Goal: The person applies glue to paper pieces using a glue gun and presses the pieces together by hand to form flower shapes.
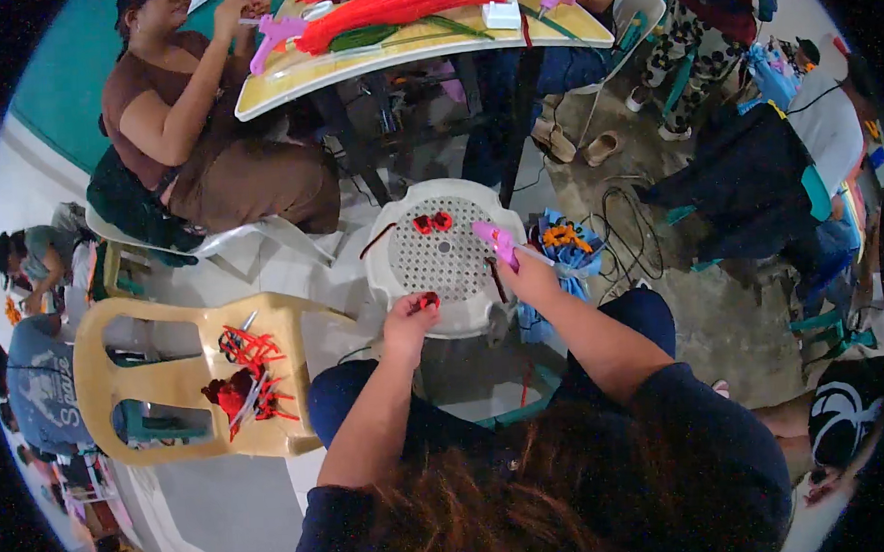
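My right hand (525, 274) grips a pink hot glue gun (497, 240) with its nozzle pointing up and left over a round white plastic stool (412, 277). In my left hand (408, 323), at the stool's near left edge, is a small red and dark-red craft piece (429, 300). Two similar red pieces (432, 222) sit side by side on the perforated seat. A dark strip (495, 279) lies by my right hand, and another dark strip (378, 239) rests across the stool's left rim.
On my left, a cream plastic chair (207, 316) bears scissors (249, 321), red stems (256, 346) and dark-red material (232, 392). Ahead is a table (403, 52) with a red bundle (401, 11); a person (183, 117) sits there. A blue-wrapped bouquet (570, 244) and cables (632, 231) are right of the stool.
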`<state>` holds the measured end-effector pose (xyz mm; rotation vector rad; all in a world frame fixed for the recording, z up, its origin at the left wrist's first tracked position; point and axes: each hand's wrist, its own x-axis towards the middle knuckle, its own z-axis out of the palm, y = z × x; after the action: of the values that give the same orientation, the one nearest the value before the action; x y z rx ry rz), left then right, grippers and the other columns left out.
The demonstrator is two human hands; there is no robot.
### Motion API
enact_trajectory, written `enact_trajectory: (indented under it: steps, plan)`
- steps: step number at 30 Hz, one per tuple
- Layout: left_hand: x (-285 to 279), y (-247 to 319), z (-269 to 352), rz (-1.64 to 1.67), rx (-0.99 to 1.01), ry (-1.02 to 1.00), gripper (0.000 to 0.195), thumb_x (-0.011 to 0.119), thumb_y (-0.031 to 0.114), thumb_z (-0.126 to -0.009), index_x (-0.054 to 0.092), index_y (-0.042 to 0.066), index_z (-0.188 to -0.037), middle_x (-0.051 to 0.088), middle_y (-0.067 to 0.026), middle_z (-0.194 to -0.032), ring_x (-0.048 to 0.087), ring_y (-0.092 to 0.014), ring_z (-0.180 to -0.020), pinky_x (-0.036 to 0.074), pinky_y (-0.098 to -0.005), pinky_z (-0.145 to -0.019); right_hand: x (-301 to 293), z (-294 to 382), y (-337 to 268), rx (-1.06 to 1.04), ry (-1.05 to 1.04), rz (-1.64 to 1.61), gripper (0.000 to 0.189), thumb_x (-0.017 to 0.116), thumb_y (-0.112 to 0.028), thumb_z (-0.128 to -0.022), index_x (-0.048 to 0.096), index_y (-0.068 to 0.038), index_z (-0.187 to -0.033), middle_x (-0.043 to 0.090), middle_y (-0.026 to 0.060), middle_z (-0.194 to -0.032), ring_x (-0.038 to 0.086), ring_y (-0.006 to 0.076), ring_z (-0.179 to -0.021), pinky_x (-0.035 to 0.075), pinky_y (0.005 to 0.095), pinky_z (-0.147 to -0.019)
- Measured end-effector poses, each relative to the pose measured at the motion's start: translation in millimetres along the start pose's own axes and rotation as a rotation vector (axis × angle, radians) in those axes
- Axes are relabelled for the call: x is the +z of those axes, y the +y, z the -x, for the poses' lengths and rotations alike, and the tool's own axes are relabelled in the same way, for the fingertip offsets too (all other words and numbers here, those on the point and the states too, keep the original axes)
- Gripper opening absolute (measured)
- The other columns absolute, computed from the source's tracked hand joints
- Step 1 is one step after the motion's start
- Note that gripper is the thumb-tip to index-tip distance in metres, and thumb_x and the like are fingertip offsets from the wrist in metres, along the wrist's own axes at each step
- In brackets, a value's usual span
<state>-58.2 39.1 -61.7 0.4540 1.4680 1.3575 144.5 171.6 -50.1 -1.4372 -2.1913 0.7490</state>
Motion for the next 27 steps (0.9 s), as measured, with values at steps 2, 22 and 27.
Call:
enact_trajectory:
  steps: [2, 22, 27]
  plan:
    - [-3, -4, -1, -0.016, 0.015, 0.017, 0.027, 0.059, 0.000, -0.077, 0.053, -0.005, -0.103, 0.058, -0.0096, -0.092, 0.057, -0.016, -0.075, 0.050, -0.0267, -0.067, 3, 1, 0, -0.010, 0.013, 0.061, 0.032, 0.055, -0.029, -0.077, 0.057, -0.007, -0.100, 0.060, 0.0181, -0.083, 0.058, 0.0365, -0.076, 0.047, 0.0425, -0.068]
    - [-1, -1, 1, 0.060, -0.020, -0.051, 0.025, 0.057, 0.000, -0.079, 0.052, -0.003, -0.104, 0.056, -0.0086, -0.091, 0.057, -0.015, -0.079, 0.050, -0.0259, -0.071, 3, 2, 14, 0.013, -0.046, 0.097, 0.032, 0.052, -0.033, -0.078, 0.056, -0.002, -0.086, 0.059, 0.0199, -0.077, 0.058, 0.0372, -0.071, 0.045, 0.0451, -0.064]
    - [2, 3, 4, 0.060, -0.054, -0.006, 0.025, 0.057, 0.001, -0.079, 0.053, -0.002, -0.103, 0.057, -0.0079, -0.091, 0.056, -0.015, -0.079, 0.049, -0.0257, -0.072, 7, 1, 18, -0.030, -0.010, 0.146, 0.033, 0.051, -0.034, -0.078, 0.056, -0.002, -0.081, 0.059, 0.0199, -0.074, 0.058, 0.0388, -0.067, 0.046, 0.0475, -0.063]
